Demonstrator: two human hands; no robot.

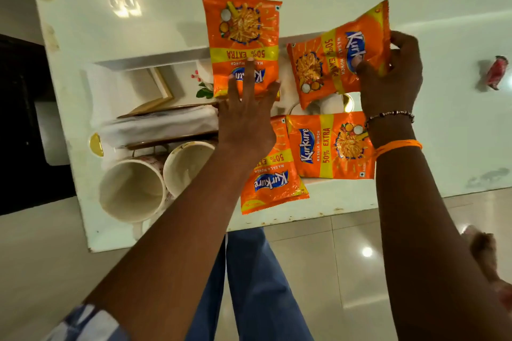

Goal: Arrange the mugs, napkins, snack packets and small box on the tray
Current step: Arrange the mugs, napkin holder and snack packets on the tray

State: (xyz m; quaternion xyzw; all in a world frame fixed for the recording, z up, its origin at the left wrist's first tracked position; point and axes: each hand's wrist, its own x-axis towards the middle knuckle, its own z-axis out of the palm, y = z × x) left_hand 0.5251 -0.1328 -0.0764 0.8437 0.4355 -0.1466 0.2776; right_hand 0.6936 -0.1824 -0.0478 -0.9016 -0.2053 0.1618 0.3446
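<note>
A white tray (155, 57) with gold handles lies on the white table. Two cream mugs (133, 191) (188, 166) stand in its near left corner, with folded white napkins (158, 126) behind them and a gold-edged small box (162, 91) further back. Four orange snack packets are in view. My left hand (246, 122) holds one packet (243, 33) by its lower end over the tray's far side. My right hand (390, 83) grips a second, tilted packet (332, 61) at the tray's right end. The other two packets (274, 177) (329, 147) lie flat at the near right.
A crumpled red wrapper (497, 72) lies on the table (443, 133) far right. The table's near edge runs just below the tray, with tiled floor (346, 257) beyond. Dark furniture (19, 119) stands to the left. A floral item (203, 87) peeks out under the left packet.
</note>
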